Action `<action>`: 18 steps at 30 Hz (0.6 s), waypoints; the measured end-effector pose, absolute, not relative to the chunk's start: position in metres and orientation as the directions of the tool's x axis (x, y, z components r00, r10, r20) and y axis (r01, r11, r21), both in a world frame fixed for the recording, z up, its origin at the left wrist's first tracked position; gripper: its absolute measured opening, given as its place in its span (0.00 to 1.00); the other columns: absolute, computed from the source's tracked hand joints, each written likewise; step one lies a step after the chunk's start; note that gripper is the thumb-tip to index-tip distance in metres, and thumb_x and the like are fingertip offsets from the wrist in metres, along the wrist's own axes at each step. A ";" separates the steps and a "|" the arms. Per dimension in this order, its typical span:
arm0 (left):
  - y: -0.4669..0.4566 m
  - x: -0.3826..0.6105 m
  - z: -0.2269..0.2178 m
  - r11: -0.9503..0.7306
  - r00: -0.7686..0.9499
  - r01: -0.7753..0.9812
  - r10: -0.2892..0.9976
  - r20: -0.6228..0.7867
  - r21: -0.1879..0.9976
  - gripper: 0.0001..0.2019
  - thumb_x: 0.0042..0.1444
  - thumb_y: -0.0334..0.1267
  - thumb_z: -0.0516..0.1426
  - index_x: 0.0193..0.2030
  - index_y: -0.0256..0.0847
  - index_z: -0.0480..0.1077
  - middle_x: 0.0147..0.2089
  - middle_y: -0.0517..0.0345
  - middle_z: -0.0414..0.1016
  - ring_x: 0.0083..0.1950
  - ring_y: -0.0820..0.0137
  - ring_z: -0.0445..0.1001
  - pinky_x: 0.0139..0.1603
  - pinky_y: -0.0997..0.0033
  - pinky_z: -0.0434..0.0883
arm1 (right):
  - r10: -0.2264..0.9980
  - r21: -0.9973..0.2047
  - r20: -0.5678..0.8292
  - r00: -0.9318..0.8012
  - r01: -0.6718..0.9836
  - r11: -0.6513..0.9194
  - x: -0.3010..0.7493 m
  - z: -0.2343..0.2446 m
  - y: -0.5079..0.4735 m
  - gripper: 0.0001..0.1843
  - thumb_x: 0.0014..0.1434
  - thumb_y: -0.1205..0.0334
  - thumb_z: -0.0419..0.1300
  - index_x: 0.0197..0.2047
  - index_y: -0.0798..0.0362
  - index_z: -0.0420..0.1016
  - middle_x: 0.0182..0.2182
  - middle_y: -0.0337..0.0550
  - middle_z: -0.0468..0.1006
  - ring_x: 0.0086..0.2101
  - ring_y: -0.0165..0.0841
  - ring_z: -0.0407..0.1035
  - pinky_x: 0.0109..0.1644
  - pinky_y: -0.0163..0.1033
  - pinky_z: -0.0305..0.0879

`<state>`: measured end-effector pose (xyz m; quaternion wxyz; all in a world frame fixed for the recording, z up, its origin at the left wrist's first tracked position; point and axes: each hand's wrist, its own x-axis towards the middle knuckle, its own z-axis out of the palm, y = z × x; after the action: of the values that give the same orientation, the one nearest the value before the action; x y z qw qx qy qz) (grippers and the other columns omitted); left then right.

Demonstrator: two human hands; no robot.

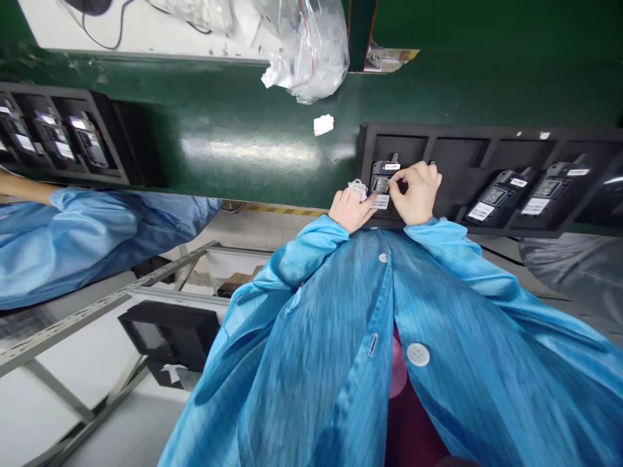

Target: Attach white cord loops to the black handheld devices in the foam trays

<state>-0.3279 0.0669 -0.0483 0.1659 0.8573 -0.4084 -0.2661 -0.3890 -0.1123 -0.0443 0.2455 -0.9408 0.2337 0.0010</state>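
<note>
A dark handheld two-way radio with a stub antenna, an exposed inner recess and white labels lies in the left compartment of a black tray. My left hand is curled at its left side, with a fingertip against the radio's lower label. A bundle of thin white loops shows at the curled fingers and seems held there. My right hand bends over the radio from the right, thumb and forefinger pinched together at the recess. Whatever is between those fingertips is too small to make out.
Two similar radios lie farther right in the tray. A white paper scrap and a clear plastic bag are on the green bench. At left, another black tray holds several devices beside a co-worker's blue sleeve.
</note>
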 end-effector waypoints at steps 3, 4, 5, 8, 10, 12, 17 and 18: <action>0.071 -0.329 -0.051 -0.594 0.523 -0.599 -0.798 -0.300 0.537 0.24 0.65 0.52 0.48 0.63 0.48 0.68 0.59 0.36 0.68 0.59 0.48 0.66 0.54 0.52 0.58 | -0.420 -0.445 -0.121 0.900 -0.427 -0.787 -0.390 -0.044 -0.114 0.13 0.63 0.53 0.53 0.37 0.51 0.73 0.41 0.51 0.71 0.48 0.49 0.62 0.54 0.59 0.55; 0.071 -0.330 -0.052 -0.594 0.525 -0.601 -0.798 -0.296 0.535 0.24 0.65 0.52 0.47 0.64 0.49 0.67 0.59 0.37 0.68 0.59 0.48 0.65 0.54 0.52 0.58 | -0.409 -0.439 -0.122 0.904 -0.419 -0.795 -0.390 -0.044 -0.115 0.13 0.63 0.53 0.53 0.37 0.51 0.73 0.41 0.51 0.71 0.48 0.49 0.62 0.54 0.58 0.55; 0.071 -0.330 -0.052 -0.602 0.530 -0.604 -0.793 -0.300 0.523 0.25 0.65 0.53 0.47 0.66 0.49 0.65 0.60 0.36 0.67 0.59 0.48 0.65 0.54 0.52 0.58 | -0.395 -0.435 -0.125 0.910 -0.408 -0.803 -0.390 -0.044 -0.116 0.13 0.63 0.52 0.53 0.38 0.51 0.73 0.42 0.51 0.71 0.49 0.49 0.62 0.54 0.58 0.55; 0.069 -0.330 -0.051 -0.629 0.536 -0.623 -0.776 -0.332 0.466 0.28 0.65 0.54 0.47 0.68 0.48 0.61 0.61 0.34 0.66 0.58 0.46 0.65 0.53 0.52 0.58 | -0.355 -0.441 -0.134 0.925 -0.377 -0.814 -0.392 -0.043 -0.119 0.15 0.64 0.51 0.52 0.41 0.51 0.73 0.43 0.52 0.71 0.50 0.50 0.61 0.54 0.58 0.55; 0.066 -0.330 -0.049 -0.619 0.512 -0.638 -0.785 -0.348 0.457 0.28 0.65 0.54 0.47 0.68 0.47 0.61 0.60 0.33 0.66 0.58 0.46 0.65 0.53 0.52 0.58 | -0.354 -0.443 -0.125 0.927 -0.372 -0.816 -0.396 -0.041 -0.122 0.16 0.65 0.51 0.51 0.45 0.52 0.73 0.44 0.53 0.71 0.50 0.49 0.61 0.54 0.57 0.56; 0.064 -0.330 -0.047 -0.609 0.492 -0.644 -0.793 -0.358 0.464 0.28 0.65 0.53 0.47 0.68 0.47 0.62 0.60 0.34 0.66 0.58 0.47 0.65 0.53 0.53 0.58 | -0.351 -0.428 -0.109 0.930 -0.363 -0.828 -0.403 -0.039 -0.124 0.18 0.65 0.52 0.49 0.50 0.51 0.72 0.46 0.53 0.70 0.49 0.49 0.62 0.53 0.57 0.56; 0.063 -0.330 -0.045 -0.617 0.496 -0.640 -0.787 -0.367 0.458 0.27 0.65 0.53 0.46 0.69 0.50 0.60 0.60 0.35 0.66 0.58 0.46 0.65 0.53 0.51 0.57 | -0.168 -0.363 -0.152 0.974 -0.213 -0.907 -0.424 -0.032 -0.123 0.19 0.65 0.57 0.48 0.55 0.40 0.73 0.47 0.47 0.71 0.50 0.47 0.62 0.53 0.57 0.57; 0.064 -0.330 -0.045 -0.618 0.501 -0.635 -0.786 -0.361 0.464 0.27 0.65 0.53 0.46 0.69 0.50 0.60 0.60 0.35 0.66 0.58 0.46 0.65 0.53 0.51 0.57 | -0.135 -0.356 -0.169 0.976 -0.188 -0.915 -0.427 -0.031 -0.122 0.20 0.64 0.58 0.49 0.56 0.38 0.72 0.48 0.46 0.71 0.50 0.47 0.61 0.53 0.58 0.56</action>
<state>-0.3303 0.0639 -0.0454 0.1368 0.8556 -0.4153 -0.2772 -0.4273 -0.1216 -0.0314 0.1882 -0.9761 0.0829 0.0708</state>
